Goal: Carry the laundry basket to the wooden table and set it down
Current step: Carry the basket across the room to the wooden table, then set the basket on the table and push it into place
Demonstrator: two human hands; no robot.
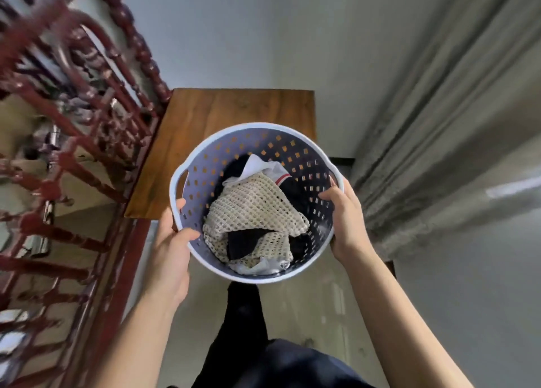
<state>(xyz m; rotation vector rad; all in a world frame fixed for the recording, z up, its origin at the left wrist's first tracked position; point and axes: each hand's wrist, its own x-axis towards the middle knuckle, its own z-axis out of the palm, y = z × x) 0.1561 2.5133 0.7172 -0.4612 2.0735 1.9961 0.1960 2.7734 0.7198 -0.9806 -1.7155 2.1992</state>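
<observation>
A round pale-blue laundry basket [205,165] with small square holes hangs in the air in front of me. Inside lie a cream knitted garment [254,209], dark clothes and a white piece. My left hand [172,241] grips the basket's near-left rim, thumb inside. My right hand [345,220] grips the right rim beside a handle. The wooden table [222,109] stands just ahead against the wall; the basket's far half is over its near end, its near half over the floor.
A dark red carved wooden screen [87,118] runs along the left side, touching the table's left edge. A grey curtain [439,109] hangs at the right. Pale floor [307,299] lies under me, with my dark trouser legs [246,329] below the basket.
</observation>
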